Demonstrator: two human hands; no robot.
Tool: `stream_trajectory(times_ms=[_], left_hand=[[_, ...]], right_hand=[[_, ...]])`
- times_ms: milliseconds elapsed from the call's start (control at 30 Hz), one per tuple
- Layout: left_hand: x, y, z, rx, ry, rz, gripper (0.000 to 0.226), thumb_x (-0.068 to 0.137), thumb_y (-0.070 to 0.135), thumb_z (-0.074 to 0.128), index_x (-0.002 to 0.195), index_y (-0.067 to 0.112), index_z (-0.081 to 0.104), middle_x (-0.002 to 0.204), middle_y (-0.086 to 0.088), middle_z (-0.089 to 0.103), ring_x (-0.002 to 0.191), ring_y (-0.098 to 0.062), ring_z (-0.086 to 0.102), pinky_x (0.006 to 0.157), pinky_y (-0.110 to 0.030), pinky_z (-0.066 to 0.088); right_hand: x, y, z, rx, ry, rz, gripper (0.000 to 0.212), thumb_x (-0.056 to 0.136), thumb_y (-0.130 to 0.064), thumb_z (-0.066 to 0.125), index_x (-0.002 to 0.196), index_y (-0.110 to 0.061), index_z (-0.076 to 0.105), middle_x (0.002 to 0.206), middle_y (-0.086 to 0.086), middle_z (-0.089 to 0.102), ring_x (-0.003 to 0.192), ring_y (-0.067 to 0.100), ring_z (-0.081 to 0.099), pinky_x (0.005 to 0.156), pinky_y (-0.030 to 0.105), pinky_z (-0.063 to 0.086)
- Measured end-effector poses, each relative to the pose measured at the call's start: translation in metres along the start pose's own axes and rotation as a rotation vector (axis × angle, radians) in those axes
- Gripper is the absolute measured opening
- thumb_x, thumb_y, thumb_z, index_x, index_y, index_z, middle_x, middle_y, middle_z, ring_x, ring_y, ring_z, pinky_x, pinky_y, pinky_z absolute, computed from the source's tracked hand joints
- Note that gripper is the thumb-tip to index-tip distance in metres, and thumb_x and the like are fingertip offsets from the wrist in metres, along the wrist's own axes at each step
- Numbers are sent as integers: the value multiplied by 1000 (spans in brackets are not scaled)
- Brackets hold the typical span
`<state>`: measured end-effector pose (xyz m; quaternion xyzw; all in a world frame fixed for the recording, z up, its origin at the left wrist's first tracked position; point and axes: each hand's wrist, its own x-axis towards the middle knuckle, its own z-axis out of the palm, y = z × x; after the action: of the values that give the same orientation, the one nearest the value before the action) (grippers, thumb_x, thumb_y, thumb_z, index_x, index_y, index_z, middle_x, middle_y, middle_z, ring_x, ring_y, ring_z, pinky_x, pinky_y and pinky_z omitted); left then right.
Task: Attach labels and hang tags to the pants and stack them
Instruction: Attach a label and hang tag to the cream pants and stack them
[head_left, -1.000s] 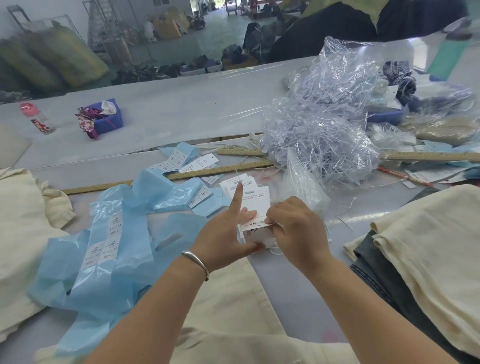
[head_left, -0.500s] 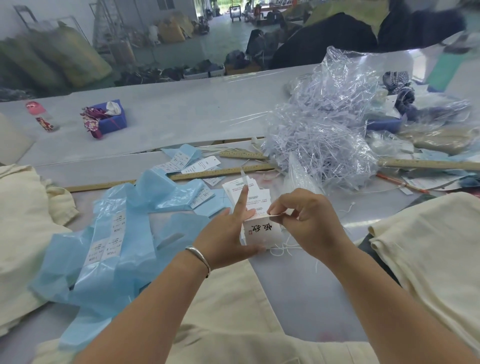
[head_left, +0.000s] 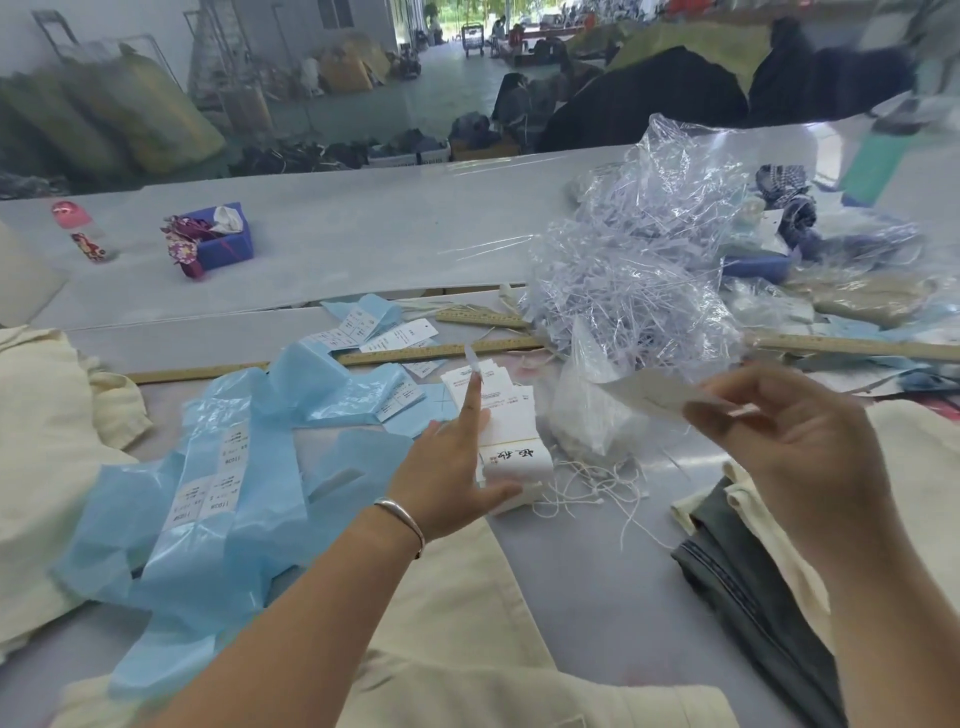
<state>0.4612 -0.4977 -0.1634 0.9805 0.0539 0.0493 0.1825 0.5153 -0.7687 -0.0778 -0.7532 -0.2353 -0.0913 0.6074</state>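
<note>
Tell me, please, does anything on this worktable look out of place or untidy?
Yes. White strings lie tangled loose beside the hang tag stack, and the blue label strips sprawl crumpled instead of flat. The clear bag of fasteners has slumped open over the wooden ruler.

Counter (head_left: 363, 249): hang tag stack (head_left: 511, 447) at centre, loose strings (head_left: 597, 493) just right of it, plastic bags (head_left: 208, 499) left. Fastener heap (head_left: 639, 291) behind-right; rulers (head_left: 395, 356) behind the stack; folded pants (head_left: 753, 571) right.
</note>
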Motion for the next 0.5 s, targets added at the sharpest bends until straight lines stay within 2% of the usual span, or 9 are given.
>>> stream_trajectory(times_ms=[100,167,233,300,400,500], left_hand=[[-5,8,2,-52,16,-46,124,76,59,69,140,32,-34,150,6,42,128,-25,40,104,-31,29],[-16,15,-1,-180,20,-74,128,73,56,74,147,30,-27,147,5,45,132,-20,39,103,-28,30],[-33,24,-5,-326,54,-90,124,75,51,75,150,29,-21,141,7,50,126,-15,46,96,-20,34],[-52,33,-9,-447,111,-111,111,82,42,72,152,29,-13,130,13,59,107,-10,56,85,-15,35],[-83,52,-18,-695,152,-145,87,92,25,64,153,28,2,112,13,70,106,-3,63,95,-22,46],[-114,75,-25,-891,86,-142,83,94,18,62,153,26,5,107,5,73,105,-8,66,98,-27,48]], right_hand=[[-23,15,1,4,-23,103,13,71,-16,80,75,-22,70,60,5,58,47,9,41,48,17,36],[-38,21,2,63,-62,184,10,71,-14,80,74,-18,71,57,17,55,47,14,42,47,21,35],[-52,23,5,193,-123,267,12,77,-1,73,74,-12,69,59,17,62,52,21,57,48,23,44],[-62,21,9,322,-188,325,16,83,12,62,80,-3,65,69,18,68,64,27,67,54,24,52],[-74,12,14,445,-271,386,24,79,23,49,91,5,60,75,15,66,70,21,61,61,21,49],[-88,-4,21,622,-356,455,33,66,11,48,97,3,57,75,11,57,66,17,49,56,21,39]])
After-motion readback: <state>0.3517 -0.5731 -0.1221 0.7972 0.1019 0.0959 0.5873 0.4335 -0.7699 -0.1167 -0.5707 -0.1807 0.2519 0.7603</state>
